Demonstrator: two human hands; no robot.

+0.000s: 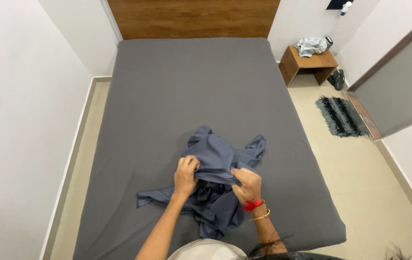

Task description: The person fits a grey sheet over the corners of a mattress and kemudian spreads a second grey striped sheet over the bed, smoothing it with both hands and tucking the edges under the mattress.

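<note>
— How far along is the blue-grey garment (pixel 218 178)?

— It is being gathered at lower centre of the frame, on the grey bed (pixel 167 82). An upper fold is being pinched by the left hand (pixel 186 174) and the right hand (pixel 247 185), fingers pressed together on cloth.

— Anything folded?

— Nothing neat is being shown; it is lying crumpled, sleeves sprawled.

Grey bed (pixel 191 82), white walls (pixel 23 120), tiled floor (pixel 360 183)

Both hands, left (pixel 186 175) and right (pixel 247 185), closed, close together.
</note>
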